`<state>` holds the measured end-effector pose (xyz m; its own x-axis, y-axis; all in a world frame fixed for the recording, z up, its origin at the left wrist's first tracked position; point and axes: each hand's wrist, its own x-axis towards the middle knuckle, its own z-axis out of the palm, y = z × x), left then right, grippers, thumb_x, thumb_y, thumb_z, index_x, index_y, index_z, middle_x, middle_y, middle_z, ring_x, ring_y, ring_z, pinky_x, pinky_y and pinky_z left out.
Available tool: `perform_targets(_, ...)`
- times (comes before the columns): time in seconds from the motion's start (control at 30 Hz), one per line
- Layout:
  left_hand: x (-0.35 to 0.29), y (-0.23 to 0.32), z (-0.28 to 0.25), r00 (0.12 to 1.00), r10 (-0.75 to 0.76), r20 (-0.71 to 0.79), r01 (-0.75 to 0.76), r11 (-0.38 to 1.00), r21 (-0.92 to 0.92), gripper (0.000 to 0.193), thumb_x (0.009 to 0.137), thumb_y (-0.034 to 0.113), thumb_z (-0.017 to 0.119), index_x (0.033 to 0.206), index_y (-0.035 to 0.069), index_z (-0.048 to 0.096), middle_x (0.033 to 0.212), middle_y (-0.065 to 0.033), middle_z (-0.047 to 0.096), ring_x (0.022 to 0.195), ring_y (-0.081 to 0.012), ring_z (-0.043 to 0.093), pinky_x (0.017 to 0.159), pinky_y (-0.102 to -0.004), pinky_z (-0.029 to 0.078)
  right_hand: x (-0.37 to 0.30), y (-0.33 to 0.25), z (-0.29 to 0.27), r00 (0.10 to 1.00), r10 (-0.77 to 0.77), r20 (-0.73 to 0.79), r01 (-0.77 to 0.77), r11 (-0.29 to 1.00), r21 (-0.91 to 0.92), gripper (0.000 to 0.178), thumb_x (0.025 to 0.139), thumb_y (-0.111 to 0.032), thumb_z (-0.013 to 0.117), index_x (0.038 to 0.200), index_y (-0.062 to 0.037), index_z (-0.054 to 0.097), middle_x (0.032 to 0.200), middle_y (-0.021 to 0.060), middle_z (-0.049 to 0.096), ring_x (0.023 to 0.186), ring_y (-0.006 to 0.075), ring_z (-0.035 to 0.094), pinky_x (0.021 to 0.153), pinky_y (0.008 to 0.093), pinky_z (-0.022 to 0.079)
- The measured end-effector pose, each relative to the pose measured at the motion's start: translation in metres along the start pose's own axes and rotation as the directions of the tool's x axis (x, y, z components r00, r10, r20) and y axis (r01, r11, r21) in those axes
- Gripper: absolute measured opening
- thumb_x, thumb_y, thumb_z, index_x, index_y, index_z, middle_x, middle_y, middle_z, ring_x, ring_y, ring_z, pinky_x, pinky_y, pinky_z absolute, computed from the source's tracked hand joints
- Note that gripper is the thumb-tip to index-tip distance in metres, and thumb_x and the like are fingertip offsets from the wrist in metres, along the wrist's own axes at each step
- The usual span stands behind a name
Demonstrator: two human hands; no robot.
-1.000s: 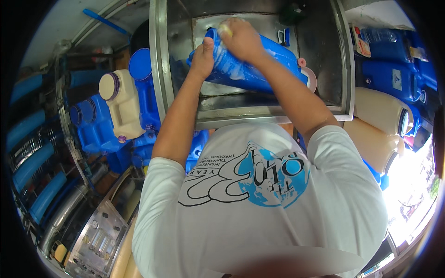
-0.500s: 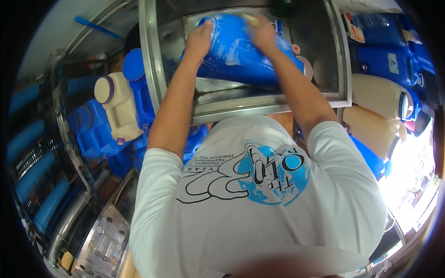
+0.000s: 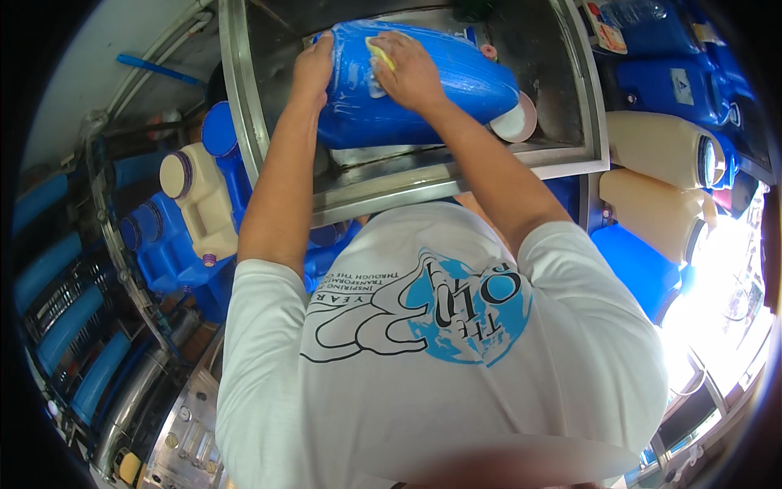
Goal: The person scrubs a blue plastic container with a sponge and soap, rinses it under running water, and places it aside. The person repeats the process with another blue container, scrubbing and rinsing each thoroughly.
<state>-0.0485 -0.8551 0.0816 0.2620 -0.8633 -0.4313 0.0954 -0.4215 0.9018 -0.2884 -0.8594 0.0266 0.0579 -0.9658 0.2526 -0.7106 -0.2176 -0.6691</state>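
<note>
A large blue plastic jug (image 3: 456,77) lies on its side in a metal sink (image 3: 379,189), with white suds smeared over its left part. My left hand (image 3: 314,69) grips the jug's left end, its fingertips partly hidden behind the edge. Pressed against the soapy upper side, my right hand (image 3: 407,69) is closed on a yellow sponge (image 3: 380,54). To the right of the jug, a pinkish bowl (image 3: 516,121) with something white inside rests in the sink, and a small pink item (image 3: 488,52) shows behind the jug.
Cream jugs (image 3: 664,147) and blue jugs (image 3: 668,85) are stacked right of the sink. More jugs, one of them cream (image 3: 195,196), hang or stand at the left. Further left are blue cylinders (image 3: 61,310) on a rack and a metal gauge panel (image 3: 183,432).
My right hand with the sponge has moved left across the jug, nearer my left hand. The view has shifted a little, and more of the bowl shows.
</note>
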Motion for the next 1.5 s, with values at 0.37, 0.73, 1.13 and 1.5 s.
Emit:
perform_targets(0.37, 0.003, -0.006, -0.004, 1.0, -0.01, -0.028, 0.006, 0.992, -0.129, 0.053, 0.1, 0.038, 0.055, 0.122, -0.01, 0.063, 0.111, -0.0173, 0.07, 0.1, -0.0222, 0.065, 0.091, -0.0331, 0.048, -0.027, 0.213, -0.053, 0.434, 0.851, 0.294, -0.817, 0.235, 0.526, 0.058, 0.097, -0.038, 0.051, 0.131, 0.0094, 0.052, 0.128, 0.0264, 0.06, 0.112, 0.0394, 0.061, 0.102, 0.0476, 0.046)
perform_targets(0.73, -0.044, 0.056, 0.022, 0.985, -0.067, 0.158, 0.093, 0.982, -0.165, 0.107, 0.087, 0.084, 0.037, 0.146, -0.005, 0.041, 0.147, -0.021, 0.046, 0.136, -0.0269, 0.044, 0.114, -0.0369, 0.034, -0.002, -0.136, 0.003, 0.868, -0.492, 0.067, 0.496, 0.864, -0.09, 0.044, 0.089, -0.026, 0.06, 0.124, -0.0013, 0.06, 0.138, 0.0269, 0.05, 0.127, 0.0459, 0.048, 0.105, 0.0537, 0.04)
perform_targets(1.13, -0.054, -0.038, -0.046, 0.988, 0.107, 0.114, -0.126, 0.976, 0.177, 0.056, 0.099, 0.05, 0.058, 0.114, -0.003, 0.067, 0.098, -0.0082, 0.07, 0.086, -0.0139, 0.063, 0.083, -0.0299, 0.05, -0.039, 0.033, -0.034, 0.994, -0.017, 0.107, 0.047, 0.957, -0.285, 0.036, 0.095, -0.021, 0.046, 0.12, -0.0058, 0.066, 0.12, 0.0208, 0.066, 0.112, 0.0381, 0.063, 0.098, 0.047, 0.048)
perform_targets(1.5, -0.053, -0.057, -0.052, 0.979, 0.178, 0.096, -0.195, 0.954, 0.227, 0.059, 0.099, 0.055, 0.054, 0.111, -0.001, 0.07, 0.096, -0.0081, 0.071, 0.09, -0.0159, 0.063, 0.085, -0.0314, 0.05, 0.015, 0.033, -0.058, 0.799, 0.491, 0.347, -0.385, 0.861, -0.331, 0.053, 0.094, -0.046, 0.048, 0.116, 0.0003, 0.065, 0.111, 0.0267, 0.068, 0.109, 0.0396, 0.065, 0.094, 0.0464, 0.05)
